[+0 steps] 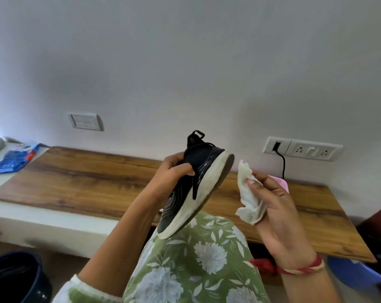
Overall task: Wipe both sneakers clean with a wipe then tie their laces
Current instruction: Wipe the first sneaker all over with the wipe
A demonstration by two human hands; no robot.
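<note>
Step in hand: wiping. The left hand (174, 171) is curled round the sneaker (201, 182) at its collar, with the toe below the grip and the white midsole facing the right hand (272, 206). That hand pinches a crumpled wipe (248, 200) just beside the sole, not touching (a lace hangs loose). Next, likely: press the wipe onto the midsole.

Wooden desk (86, 178) along the white wall (185, 62), switch plate (86, 121) above it. Black cable (283, 165) plugged into the socket panel (305, 150) at right, dark bucket (21, 270) lower left.

pink item (282, 184): mostly behind right hand (277, 206) | bucket (16, 278): cut off
</note>
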